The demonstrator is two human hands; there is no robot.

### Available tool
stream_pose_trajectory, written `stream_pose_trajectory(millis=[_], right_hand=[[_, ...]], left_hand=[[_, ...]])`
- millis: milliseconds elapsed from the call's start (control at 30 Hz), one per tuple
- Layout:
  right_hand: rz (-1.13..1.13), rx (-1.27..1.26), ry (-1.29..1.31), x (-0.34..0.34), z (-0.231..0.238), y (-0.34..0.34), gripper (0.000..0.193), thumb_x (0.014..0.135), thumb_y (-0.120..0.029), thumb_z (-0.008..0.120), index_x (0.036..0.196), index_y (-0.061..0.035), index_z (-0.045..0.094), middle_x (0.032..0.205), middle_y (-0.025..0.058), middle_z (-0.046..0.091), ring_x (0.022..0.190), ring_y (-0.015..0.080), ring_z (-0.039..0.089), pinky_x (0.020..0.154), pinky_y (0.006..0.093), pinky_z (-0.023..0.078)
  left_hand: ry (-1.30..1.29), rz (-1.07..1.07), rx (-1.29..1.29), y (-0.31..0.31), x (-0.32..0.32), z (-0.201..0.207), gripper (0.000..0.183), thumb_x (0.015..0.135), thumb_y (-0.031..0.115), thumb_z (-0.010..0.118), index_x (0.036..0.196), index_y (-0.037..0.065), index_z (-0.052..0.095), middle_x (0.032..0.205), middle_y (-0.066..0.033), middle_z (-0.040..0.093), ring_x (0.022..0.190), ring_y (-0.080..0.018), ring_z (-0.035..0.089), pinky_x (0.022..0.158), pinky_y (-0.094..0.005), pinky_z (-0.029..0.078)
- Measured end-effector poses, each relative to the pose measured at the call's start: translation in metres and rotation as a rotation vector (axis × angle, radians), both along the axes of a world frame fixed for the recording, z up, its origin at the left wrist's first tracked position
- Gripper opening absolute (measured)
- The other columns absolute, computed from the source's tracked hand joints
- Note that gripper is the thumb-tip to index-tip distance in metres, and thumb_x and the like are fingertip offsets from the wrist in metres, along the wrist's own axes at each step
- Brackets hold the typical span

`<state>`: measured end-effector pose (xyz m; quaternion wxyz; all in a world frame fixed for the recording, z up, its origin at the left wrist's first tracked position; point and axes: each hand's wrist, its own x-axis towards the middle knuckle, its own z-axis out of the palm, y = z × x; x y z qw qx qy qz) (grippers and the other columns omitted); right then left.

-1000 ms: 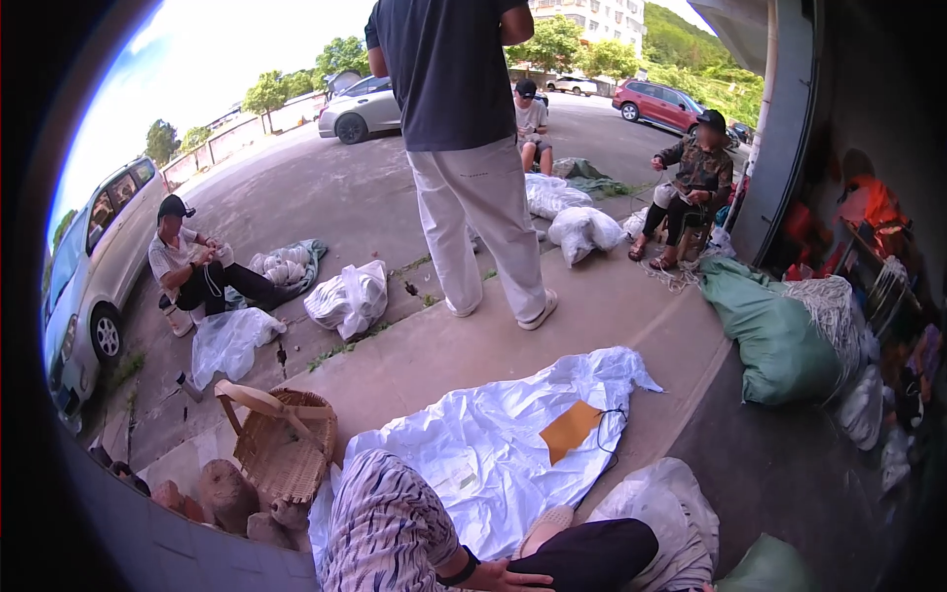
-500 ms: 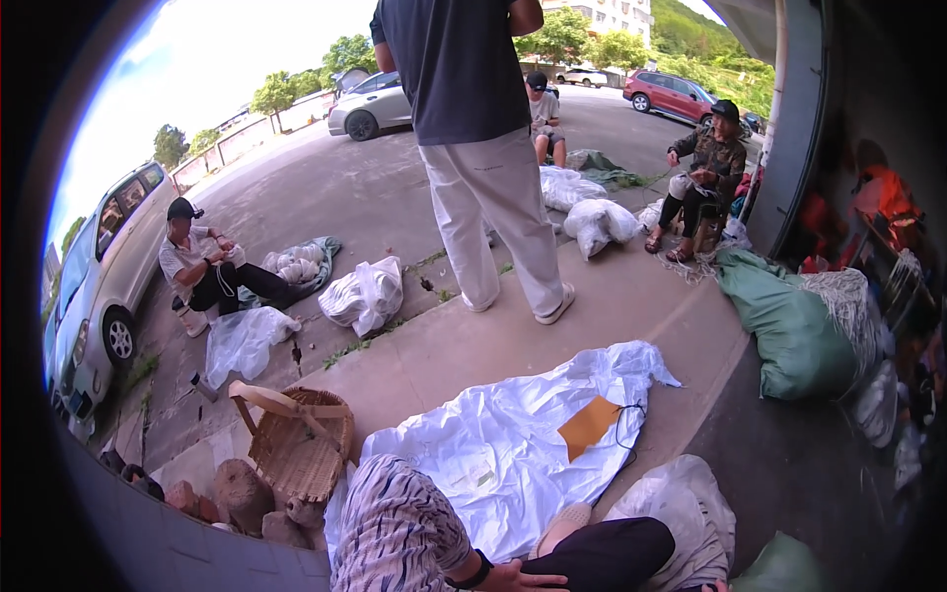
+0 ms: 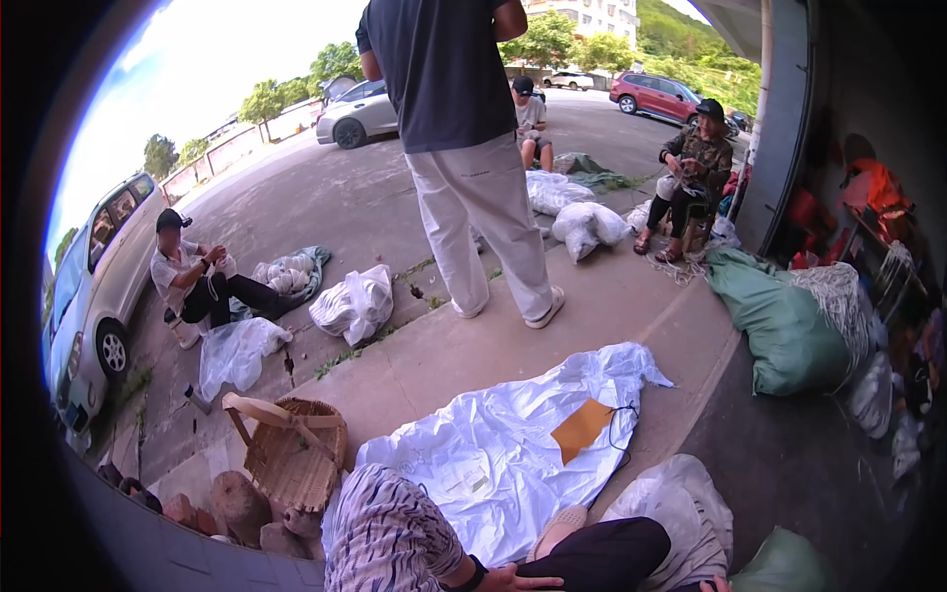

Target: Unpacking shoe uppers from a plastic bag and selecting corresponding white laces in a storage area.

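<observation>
At the lower edge, my left hand comes out of a white sleeve with dark streaks, a black band round its wrist. Its fingers are stretched out beside my dark-trousered leg, and nothing shows in them. Only a bit of my right hand shows at the bottom, by a white bag of pale material; its fingers are mostly cut off. In front of me a crumpled white woven sheet is spread on the ground, with an orange-brown piece and a dark cord on it.
A wicker basket stands left of the sheet, near stones. One person stands beyond it; several others sit farther off among white bags. A big green sack is at the right. Parked cars stand behind.
The whole scene has shifted slightly left in view. My left hand stays by my leg with its fingers stretched out. The sheet and basket keep their places on the ground.
</observation>
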<state>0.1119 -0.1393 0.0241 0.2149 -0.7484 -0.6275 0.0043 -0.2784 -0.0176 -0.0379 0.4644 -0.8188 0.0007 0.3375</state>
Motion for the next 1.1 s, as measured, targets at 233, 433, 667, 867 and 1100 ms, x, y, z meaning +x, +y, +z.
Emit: stream_pose_trajectory(millis=[233, 433, 667, 867, 1100], right_hand=[[-0.018, -0.005, -0.002, -0.001, 0.001, 0.001, 0.035, 0.082, -0.026, 0.061, 0.110, -0.0065, 0.061, 0.119, 0.0167, 0.054, 0.112, 0.0425, 0.045, 0.102, 0.0496, 0.031], [-0.015, 0.007, 0.005, 0.002, 0.000, -0.001, 0.034, 0.082, -0.025, 0.061, 0.111, -0.0067, 0.061, 0.119, 0.0166, 0.054, 0.113, 0.0413, 0.044, 0.103, 0.0495, 0.030], [0.002, 0.026, -0.001, 0.001, -0.002, -0.007, 0.035, 0.081, -0.025, 0.062, 0.111, -0.0068, 0.061, 0.119, 0.0162, 0.054, 0.114, 0.0399, 0.044, 0.103, 0.0492, 0.029], [0.013, -0.183, 0.399, 0.013, 0.036, -0.003, 0.038, 0.076, -0.017, 0.067, 0.109, -0.0011, 0.060, 0.116, 0.0187, 0.056, 0.110, 0.0374, 0.050, 0.099, 0.0420, 0.036], [0.308, -0.241, 0.624, -0.020, 0.164, 0.026, 0.041, 0.073, -0.012, 0.070, 0.112, -0.0033, 0.061, 0.101, 0.0137, 0.064, 0.090, 0.0241, 0.064, 0.082, 0.0329, 0.049]], left_hand=[[0.066, -0.058, 0.171, 0.009, 0.014, 0.002, 0.062, 0.090, 0.025, 0.052, 0.143, 0.014, 0.022, 0.149, -0.0119, 0.020, 0.137, -0.0267, 0.022, 0.108, -0.0437, 0.026], [0.136, -0.084, 0.321, 0.014, 0.017, 0.005, 0.062, 0.090, 0.025, 0.053, 0.143, 0.014, 0.022, 0.148, -0.0118, 0.021, 0.136, -0.0270, 0.023, 0.107, -0.0436, 0.027], [0.206, -0.114, 0.468, 0.008, 0.023, 0.005, 0.062, 0.089, 0.026, 0.053, 0.143, 0.014, 0.023, 0.148, -0.0118, 0.022, 0.136, -0.0273, 0.024, 0.107, -0.0436, 0.027], [0.264, -0.263, 0.640, 0.032, 0.018, 0.014, 0.062, 0.089, 0.026, 0.054, 0.142, 0.014, 0.024, 0.147, -0.0118, 0.023, 0.135, -0.0276, 0.025, 0.107, -0.0436, 0.028], [0.321, -0.596, 0.808, 0.059, 0.012, 0.027, 0.062, 0.089, 0.027, 0.055, 0.142, 0.014, 0.025, 0.147, -0.0117, 0.024, 0.135, -0.0279, 0.026, 0.106, -0.0436, 0.028]])
